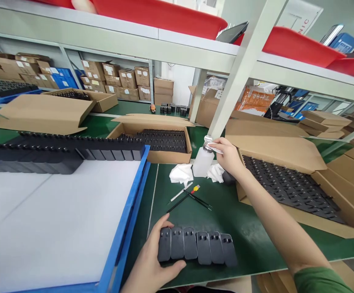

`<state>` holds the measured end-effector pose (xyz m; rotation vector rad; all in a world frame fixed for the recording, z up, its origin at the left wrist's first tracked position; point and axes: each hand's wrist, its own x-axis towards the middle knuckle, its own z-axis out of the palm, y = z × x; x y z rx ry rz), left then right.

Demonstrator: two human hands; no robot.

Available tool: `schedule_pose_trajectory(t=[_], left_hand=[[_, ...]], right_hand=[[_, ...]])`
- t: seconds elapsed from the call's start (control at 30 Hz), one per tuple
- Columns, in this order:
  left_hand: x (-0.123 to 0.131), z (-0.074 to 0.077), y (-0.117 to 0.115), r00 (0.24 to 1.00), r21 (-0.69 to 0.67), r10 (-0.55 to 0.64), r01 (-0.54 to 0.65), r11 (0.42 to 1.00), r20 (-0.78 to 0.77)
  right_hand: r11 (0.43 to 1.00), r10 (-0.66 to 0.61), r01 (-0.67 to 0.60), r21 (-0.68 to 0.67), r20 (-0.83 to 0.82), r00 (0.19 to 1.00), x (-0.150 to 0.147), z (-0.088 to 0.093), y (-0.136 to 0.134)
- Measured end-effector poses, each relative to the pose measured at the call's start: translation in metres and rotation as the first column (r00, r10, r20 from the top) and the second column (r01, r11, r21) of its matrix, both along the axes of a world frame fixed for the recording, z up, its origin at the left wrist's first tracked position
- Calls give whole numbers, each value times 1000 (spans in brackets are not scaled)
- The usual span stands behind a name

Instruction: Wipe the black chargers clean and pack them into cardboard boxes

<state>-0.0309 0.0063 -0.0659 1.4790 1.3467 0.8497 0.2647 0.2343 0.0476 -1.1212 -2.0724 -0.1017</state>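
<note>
A row of several black plug-in power adapters stands on the green bench, prongs up. My left hand curves around the row's left end, its fingers behind and thumb in front, spread apart; whether it touches them I cannot tell. My right hand is closed on a white wipe at the metal pump top of a white dispenser bottle. Crumpled white cloths lie beside the bottle. Nearer me are a white pen-like tool and black tweezers.
At left, a blue-rimmed tray with a white liner bears rows of black adapters. Open cartons of adapters stand at the back and right. A slanting post rises behind the bottle; a shelf with red bins crosses above.
</note>
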Motion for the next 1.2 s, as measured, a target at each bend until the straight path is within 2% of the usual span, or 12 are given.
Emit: schedule_pose_trajectory(t=[0.3,0.5,1.2], left_hand=[[2,-12,2,999,103,38,-41,994,26],[-1,-22,6,1000,124,12,-12,992,1],[-3,-20,8,999,98,-11,15,995,-47]], right_hand=[[1000,-13,13,2,45,999,-2,2,1],[1000,-8,6,27,79,997,-2,0,3],[996,-32,16,83,190,981,0,-2,5]])
